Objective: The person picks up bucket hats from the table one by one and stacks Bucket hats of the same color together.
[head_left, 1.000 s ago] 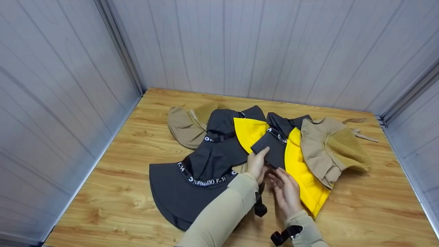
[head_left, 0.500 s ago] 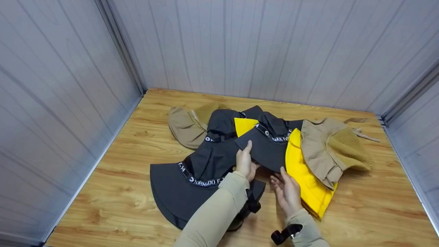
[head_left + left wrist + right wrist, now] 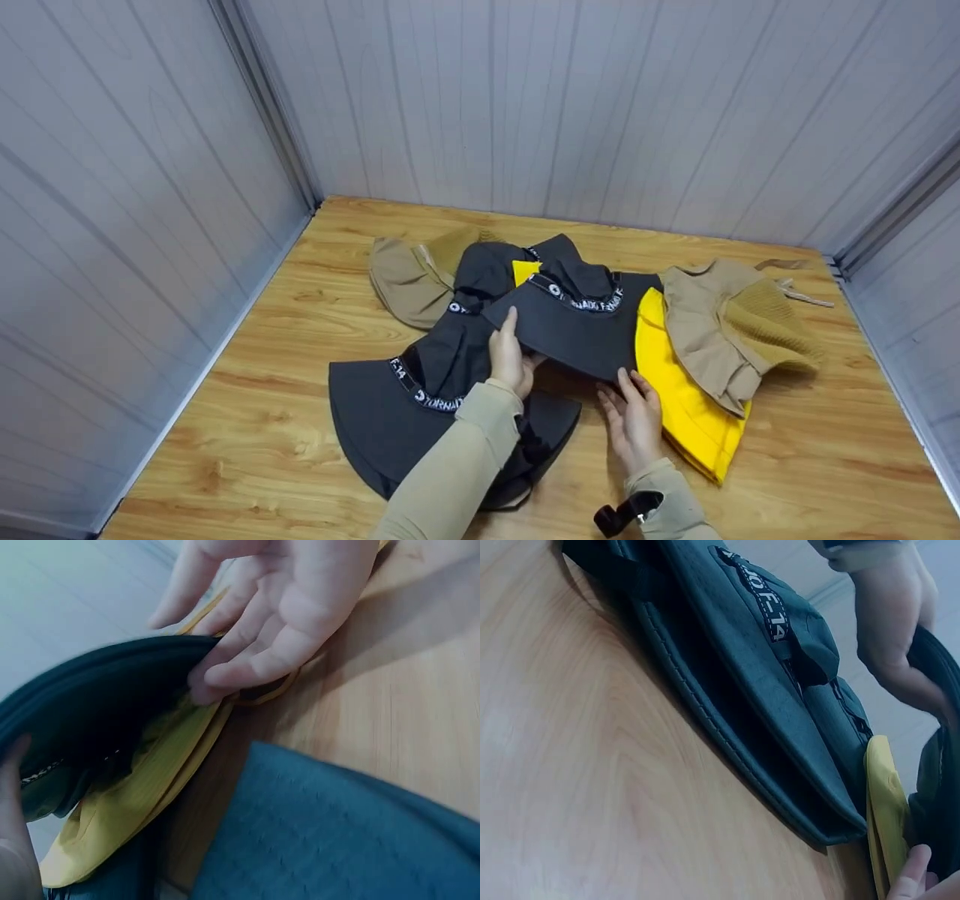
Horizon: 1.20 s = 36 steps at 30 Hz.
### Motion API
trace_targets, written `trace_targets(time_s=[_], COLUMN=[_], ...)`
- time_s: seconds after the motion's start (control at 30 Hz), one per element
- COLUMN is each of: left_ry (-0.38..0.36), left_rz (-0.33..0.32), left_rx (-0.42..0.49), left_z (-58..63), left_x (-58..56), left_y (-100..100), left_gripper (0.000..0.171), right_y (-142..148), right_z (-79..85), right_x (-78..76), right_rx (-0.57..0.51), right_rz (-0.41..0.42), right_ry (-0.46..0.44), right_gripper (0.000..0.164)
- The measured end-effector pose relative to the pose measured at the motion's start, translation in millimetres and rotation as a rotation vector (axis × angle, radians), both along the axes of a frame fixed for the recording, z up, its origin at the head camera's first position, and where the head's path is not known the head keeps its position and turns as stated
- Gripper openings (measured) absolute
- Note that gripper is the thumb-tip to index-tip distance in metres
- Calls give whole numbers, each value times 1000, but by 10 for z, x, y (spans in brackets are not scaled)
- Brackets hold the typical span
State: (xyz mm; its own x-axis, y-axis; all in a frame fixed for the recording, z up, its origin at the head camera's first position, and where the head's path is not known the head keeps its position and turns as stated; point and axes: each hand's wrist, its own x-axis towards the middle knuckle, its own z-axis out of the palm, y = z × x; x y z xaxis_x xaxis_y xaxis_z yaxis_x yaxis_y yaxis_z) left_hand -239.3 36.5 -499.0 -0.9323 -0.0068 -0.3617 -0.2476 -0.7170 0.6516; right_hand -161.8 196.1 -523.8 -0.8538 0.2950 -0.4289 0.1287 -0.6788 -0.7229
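Observation:
A dark grey bucket hat [image 3: 577, 334] with a lettered black band is raised in front of me. My left hand [image 3: 511, 361] pinches the left end of its brim, thumb on top and fingers beneath. At the brim's front edge, my right hand [image 3: 636, 420] has its thumb by the upper side and loosely bent fingers under it, as the left wrist view shows. A yellow hat [image 3: 682, 405] lies right behind and beneath the held one. To the left, another dark bucket hat [image 3: 375, 420], lettered TORNADO, sits partly hidden by my left sleeve.
A tan hat [image 3: 705, 322] with a ribbed crown and loose cords overlaps the yellow hat at the right. More dark hats [image 3: 480, 270] and a second tan hat [image 3: 405, 285] lie toward the back left. Pale panel walls [image 3: 465, 112] edge the wooden table [image 3: 247, 420].
My left hand has moved left, drawing the brim with it, so the dark hat is spread wider and covers more yellow at its left. The right hand stays nearly in place.

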Motion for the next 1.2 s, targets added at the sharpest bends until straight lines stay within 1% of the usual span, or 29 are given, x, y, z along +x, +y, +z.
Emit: trace_targets(time_s=[0.17,0.23,0.33,0.43,0.57,0.7,0.77,0.83,0.9,1.0,1.07,1.1,1.2], left_ry=[-10,-19,-31,-28,-27,-32,-25,-16,-4,6,17,25,66], left_rz=[8,2,-2,1,1,6,7,12,22,42,45,42,20], left_rx=[21,35,58,75,95,109,117,124,126,123,121,125,148], left_z=[-23,-22,3,41,96,129,139,147,158,185,205,215,237], left_x=[29,33,28,9,-28,-45,-49,-59,-75,-97,-99,-96,-75], left_y=[-166,-239,-349,-438,-524,-586,-616,-647,-678,-723,-749,-759,-775], left_gripper=[49,50,49,48,41,33,33,34,33,32,35,37,44], right_y=[58,85,128,184,262,324,356,393,432,475,485,485,461], right_z=[37,52,74,112,180,235,249,252,248,247,249,255,284], right_x=[-10,-28,-75,-128,-200,-255,-278,-300,-319,-339,-343,-342,-336], right_rx=[-11,-13,-37,-85,-164,-212,-236,-249,-251,-255,-248,-242,-215], right_rz=[5,11,7,3,2,15,26,37,60,91,114,123,131], right_ry=[-9,-3,4,19,26,12,8,9,12,4,9,13,36], right_gripper=[71,81,86,89,93,96,93,83,64,32,16,12,13])
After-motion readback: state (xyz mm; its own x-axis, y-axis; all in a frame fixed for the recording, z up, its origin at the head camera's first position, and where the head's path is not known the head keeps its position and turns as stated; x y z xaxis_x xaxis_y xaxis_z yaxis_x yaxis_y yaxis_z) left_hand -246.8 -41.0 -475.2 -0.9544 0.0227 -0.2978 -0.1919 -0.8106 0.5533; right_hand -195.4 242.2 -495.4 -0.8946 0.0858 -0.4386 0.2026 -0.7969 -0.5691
